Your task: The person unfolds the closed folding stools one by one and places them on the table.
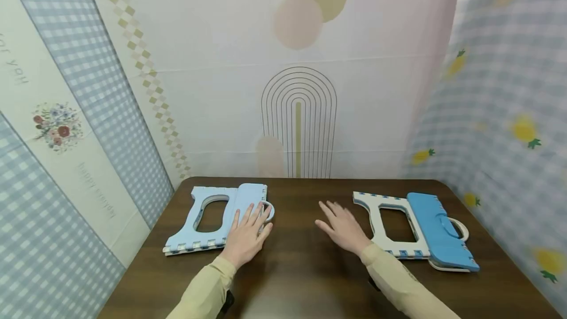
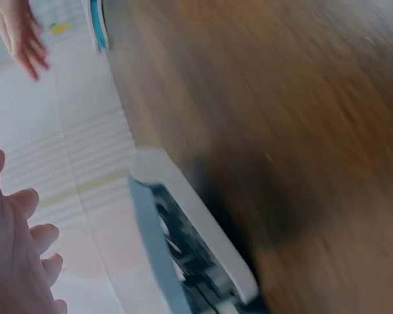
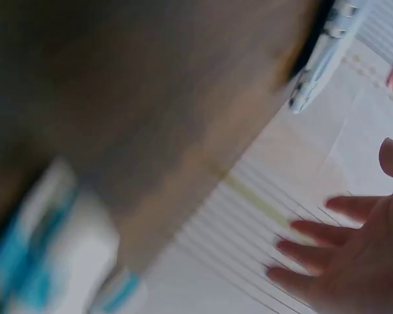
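Observation:
A light-blue and white folded step stool [image 1: 254, 196] lies flat on the left of the table, its handle loop [image 1: 270, 210] toward the middle. My left hand [image 1: 245, 240] is held over that stool's right part with fingers spread, and the left wrist view shows the hand [image 2: 19, 242] apart from the stool [image 2: 209, 242]. A second folded step stool [image 1: 443, 230], blue and white, lies on the right with its handle [image 1: 460, 228] facing right. Left of it, my right hand [image 1: 345, 228] hovers with fingers extended, holding nothing; the right wrist view shows this hand [image 3: 354, 248] too.
Both stools lie on a dark brown wooden table [image 1: 292, 270] with rounded far corners. A patterned cloth [image 1: 221, 112] hangs behind it, with checked cloths [image 1: 500, 137] at the sides. Dark bands [image 1: 227, 302] show at the wrists.

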`<state>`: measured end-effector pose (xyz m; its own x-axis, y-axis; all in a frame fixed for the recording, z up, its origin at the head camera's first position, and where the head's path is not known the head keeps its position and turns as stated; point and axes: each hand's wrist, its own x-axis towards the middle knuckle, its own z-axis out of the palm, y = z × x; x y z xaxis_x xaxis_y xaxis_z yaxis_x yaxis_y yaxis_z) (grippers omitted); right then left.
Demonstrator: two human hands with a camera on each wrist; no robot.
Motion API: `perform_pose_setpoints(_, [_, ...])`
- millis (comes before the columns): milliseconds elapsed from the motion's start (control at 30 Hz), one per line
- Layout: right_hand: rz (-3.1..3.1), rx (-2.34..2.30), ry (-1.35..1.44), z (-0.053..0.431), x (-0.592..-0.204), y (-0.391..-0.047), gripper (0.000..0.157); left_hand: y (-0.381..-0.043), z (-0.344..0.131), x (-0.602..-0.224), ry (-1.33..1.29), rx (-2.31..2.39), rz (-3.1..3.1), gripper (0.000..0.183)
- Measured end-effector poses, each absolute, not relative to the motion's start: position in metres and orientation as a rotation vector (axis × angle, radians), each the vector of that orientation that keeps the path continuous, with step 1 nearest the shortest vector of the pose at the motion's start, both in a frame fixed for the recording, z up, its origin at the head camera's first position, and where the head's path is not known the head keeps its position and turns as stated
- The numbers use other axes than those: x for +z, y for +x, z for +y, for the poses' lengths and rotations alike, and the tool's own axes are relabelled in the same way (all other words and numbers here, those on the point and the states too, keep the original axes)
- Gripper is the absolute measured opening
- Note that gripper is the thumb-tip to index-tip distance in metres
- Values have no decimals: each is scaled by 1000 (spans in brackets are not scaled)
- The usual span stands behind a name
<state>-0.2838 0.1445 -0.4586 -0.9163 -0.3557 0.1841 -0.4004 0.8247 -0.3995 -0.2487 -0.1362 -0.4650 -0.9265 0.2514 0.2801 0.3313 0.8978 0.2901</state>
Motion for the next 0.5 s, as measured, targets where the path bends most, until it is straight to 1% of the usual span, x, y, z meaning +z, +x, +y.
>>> perform_pose_setpoints(200, [-2973, 1408, 507, 110, -464, -308, 58, -257, -147, -470, -372, -431, -2865, 58])
perform_pose_setpoints(367, [-2837, 2074, 377, 66, -466, -332, 60, -261, -172, -480, -258, -474, -2891, 65])
perform_pose_setpoints(500, [-2798, 2258, 280, 35, -470, -340, 64, -259, -195, -485, -152, -582, -2959, 74])
